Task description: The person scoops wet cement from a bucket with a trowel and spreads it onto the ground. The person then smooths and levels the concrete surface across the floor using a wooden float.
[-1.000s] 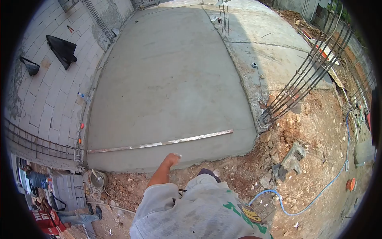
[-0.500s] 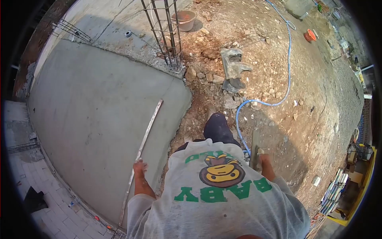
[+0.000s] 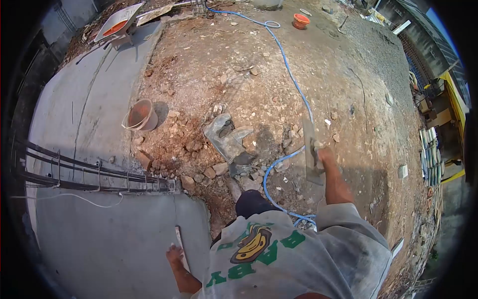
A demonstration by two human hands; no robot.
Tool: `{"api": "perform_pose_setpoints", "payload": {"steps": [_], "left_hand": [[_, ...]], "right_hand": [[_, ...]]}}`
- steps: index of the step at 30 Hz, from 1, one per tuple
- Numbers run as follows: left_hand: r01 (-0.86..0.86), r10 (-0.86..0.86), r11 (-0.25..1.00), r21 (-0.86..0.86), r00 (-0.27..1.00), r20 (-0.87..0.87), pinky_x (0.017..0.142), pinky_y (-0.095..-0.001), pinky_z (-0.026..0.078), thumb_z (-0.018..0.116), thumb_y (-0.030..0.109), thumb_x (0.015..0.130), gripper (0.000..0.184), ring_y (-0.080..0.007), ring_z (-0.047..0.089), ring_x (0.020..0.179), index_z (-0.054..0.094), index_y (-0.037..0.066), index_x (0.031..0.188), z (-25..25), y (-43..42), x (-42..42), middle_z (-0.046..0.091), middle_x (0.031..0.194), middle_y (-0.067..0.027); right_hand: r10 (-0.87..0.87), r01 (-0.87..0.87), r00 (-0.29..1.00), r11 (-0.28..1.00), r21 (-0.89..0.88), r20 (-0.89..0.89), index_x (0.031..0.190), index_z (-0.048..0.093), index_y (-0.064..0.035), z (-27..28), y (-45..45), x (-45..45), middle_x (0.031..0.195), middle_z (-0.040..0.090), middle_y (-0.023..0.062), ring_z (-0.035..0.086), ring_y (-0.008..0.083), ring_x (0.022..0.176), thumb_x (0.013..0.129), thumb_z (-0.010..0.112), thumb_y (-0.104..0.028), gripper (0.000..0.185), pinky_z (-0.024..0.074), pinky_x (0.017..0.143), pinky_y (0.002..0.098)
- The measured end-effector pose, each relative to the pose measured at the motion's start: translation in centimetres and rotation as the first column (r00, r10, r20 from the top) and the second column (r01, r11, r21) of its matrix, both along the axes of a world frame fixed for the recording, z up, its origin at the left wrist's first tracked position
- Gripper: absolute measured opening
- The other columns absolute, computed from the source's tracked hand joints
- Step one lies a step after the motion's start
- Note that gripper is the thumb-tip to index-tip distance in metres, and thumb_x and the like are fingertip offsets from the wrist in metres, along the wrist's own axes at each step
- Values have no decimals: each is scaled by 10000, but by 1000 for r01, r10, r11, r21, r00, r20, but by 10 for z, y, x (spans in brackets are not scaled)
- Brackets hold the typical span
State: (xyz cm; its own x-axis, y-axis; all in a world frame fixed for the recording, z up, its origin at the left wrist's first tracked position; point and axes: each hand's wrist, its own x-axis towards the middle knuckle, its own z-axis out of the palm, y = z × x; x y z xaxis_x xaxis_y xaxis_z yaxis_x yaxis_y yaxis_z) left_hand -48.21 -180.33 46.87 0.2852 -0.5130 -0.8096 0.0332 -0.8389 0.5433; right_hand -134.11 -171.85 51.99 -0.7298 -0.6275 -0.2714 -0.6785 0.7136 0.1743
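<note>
My right hand (image 3: 324, 156) is wrapped round the handle of a long flat trowel (image 3: 309, 149), its blade held out over the dirt, beside the blue hose (image 3: 297, 84). On the left, my left hand (image 3: 175, 254) hangs over the smooth grey concrete slab (image 3: 119, 234) with its fingers loosely apart. A long narrow straightedge (image 3: 179, 237) shows just to the right of that hand and runs on behind my forearm. The hand appears to be off it, though the contact is hard to see.
A rebar column cage (image 3: 99, 172) rises at the slab's edge. Beyond it are a bucket (image 3: 141, 115) and a wheelbarrow (image 3: 119, 24). Rubble and a crumpled grey sack (image 3: 226, 137) lie ahead of my legs. An orange bucket (image 3: 300, 21) stands farther off.
My view has swung right and up, so the slab and cage sit lower left. My right hand has reached forward with the trowel. My left hand has shifted to the straightedge's other side.
</note>
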Motion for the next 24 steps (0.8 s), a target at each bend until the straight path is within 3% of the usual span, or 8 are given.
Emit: {"api": "perform_pose_setpoints", "payload": {"steps": [3,4,6,8,14,18,21,24], "left_hand": [[120,-165,948,-294,977,-134,535,-375,435,504,321,913,359,-269,621,802,480,74,1172,4,-143,-58,622,960,-151],[179,-163,939,-295,983,79,644,-362,449,502,358,909,405,-243,623,843,498,54,1176,90,-165,-143,623,1017,-136],[406,-393,840,-359,913,112,825,-389,432,470,419,928,475,-232,610,968,485,55,1232,108,-201,-187,627,1083,-118],[356,-353,852,-384,932,81,653,-294,463,518,367,911,422,-190,632,832,541,25,1158,106,-224,-235,638,937,-97],[442,-430,869,-222,897,101,642,-333,523,550,338,901,417,-207,639,748,573,-45,1062,30,-227,-291,636,853,-120],[435,-435,887,-157,900,34,652,-336,531,561,317,882,371,-254,658,752,604,-21,1029,-5,-270,-308,651,815,-149],[646,-558,738,-193,746,363,618,-354,517,569,306,861,311,-301,660,740,626,25,981,-136,-323,-287,654,807,-185],[673,-596,727,-138,717,362,631,-347,509,569,317,861,302,-283,648,727,628,52,994,-62,-422,-391,650,819,-166]], "right_hand": [[-407,325,913,720,-613,6,843,653,63,171,-135,-78,879,619,301,634,427,824,824,535,-304,386,515,707,467],[-368,409,906,632,-658,210,846,644,63,214,-154,-86,833,621,274,641,385,779,810,557,-310,385,501,644,455],[-257,626,776,425,-654,576,851,625,62,299,-192,-99,739,624,220,655,303,690,781,600,-323,392,474,518,430],[-254,561,823,500,-660,508,926,609,97,335,-213,-80,796,650,167,660,265,710,786,629,-286,408,494,607,387],[-203,543,810,613,-573,550,1149,604,-19,246,-202,-13,850,660,104,602,169,693,792,667,-301,459,472,605,320],[-318,482,843,804,-349,433,1035,645,7,118,-170,-37,935,669,205,638,330,867,702,685,-290,448,477,772,394],[-391,738,572,628,-244,721,946,639,-11,86,-180,-51,680,612,71,570,167,548,757,693,-211,280,443,478,337],[-384,654,657,719,-236,649,1003,624,26,58,-211,-121,767,636,124,602,201,643,747,681,-198,345,472,566,353]]}}
